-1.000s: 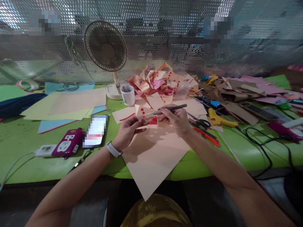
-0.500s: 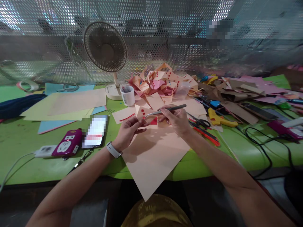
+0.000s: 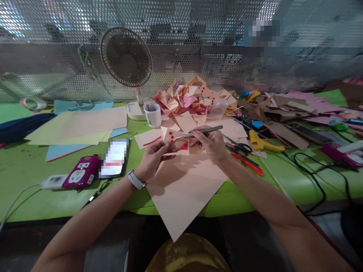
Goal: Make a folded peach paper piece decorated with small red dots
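Note:
My right hand (image 3: 211, 145) grips metal tweezers (image 3: 208, 130), their thin tip pointing left to the fingertips of my left hand (image 3: 154, 156). The left thumb and forefinger are pinched at that tip; whatever lies between them is too small to make out. Just behind the fingers is a folded peach paper piece (image 3: 166, 133) with red diamond shapes, and a red patch (image 3: 185, 145) shows between the hands. Under both hands a large peach sheet (image 3: 181, 196) lies with one corner over the table's front edge. A paper with a red curved strip (image 3: 151, 141) is behind my left hand.
A fan (image 3: 126, 58), a white cup (image 3: 153, 114) and a heap of folded papers (image 3: 195, 96) stand behind. Left are a phone (image 3: 115, 156) and purple power bank (image 3: 82, 172). Scissors (image 3: 244, 148), a red cutter (image 3: 249, 165) and yellow glue gun (image 3: 263, 142) lie right.

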